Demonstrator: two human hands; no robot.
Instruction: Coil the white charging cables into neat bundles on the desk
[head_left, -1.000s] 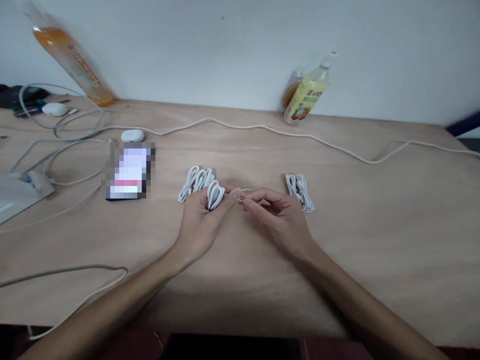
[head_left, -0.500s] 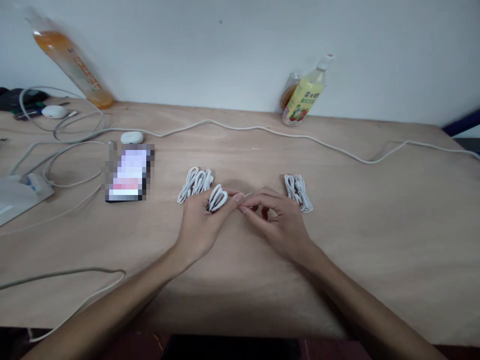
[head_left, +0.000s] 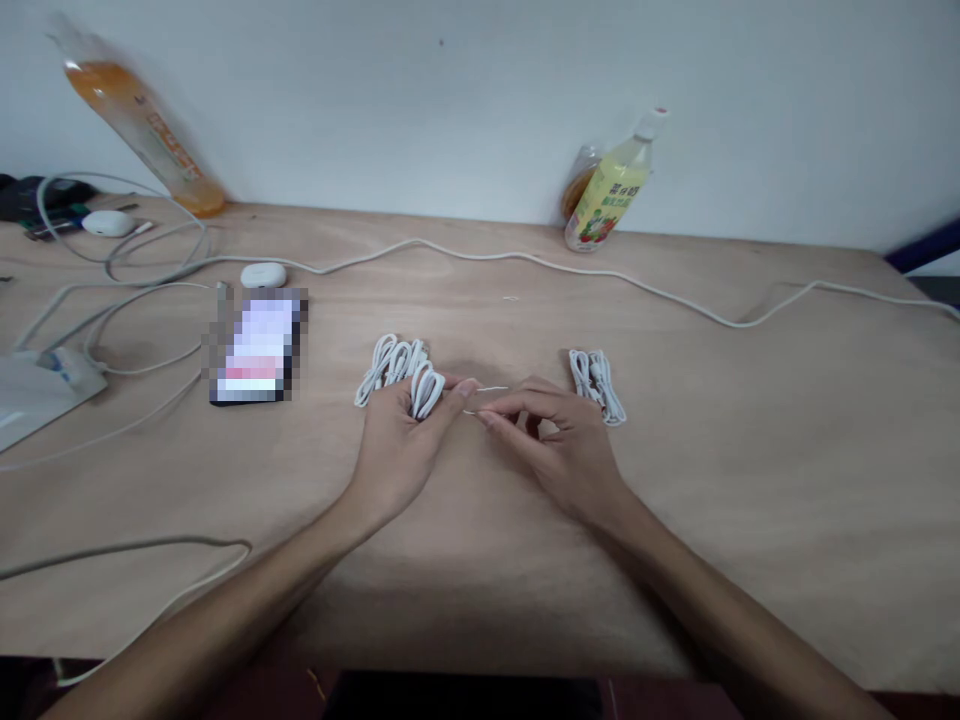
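Note:
My left hand (head_left: 394, 445) is closed around a coiled white cable (head_left: 427, 391), whose loops stick up between thumb and fingers. From its fingertips a thin white tie (head_left: 493, 388), like a twist tie, reaches toward the right. The thumb and forefinger of my right hand (head_left: 574, 445) are pinched on one end of that tie, a small gap from the left fingertips. Just beyond my left hand lie bundled white cables (head_left: 384, 362), partly hidden by it. Another white cable bundle (head_left: 598, 385) rests beside my right hand's knuckles.
A phone (head_left: 259, 345) and a white earbud case (head_left: 263, 275) lie to the left. A long white cord (head_left: 525, 257) runs across the back of the table. By the wall stand an orange drink bottle (head_left: 142, 135) and a yellow drink bottle (head_left: 611, 190).
My fingertips have drawn slightly apart, the left hand shifting a little left with the coiled cable. More of the thin tie shows between the hands. The bundles on the table have stayed put.

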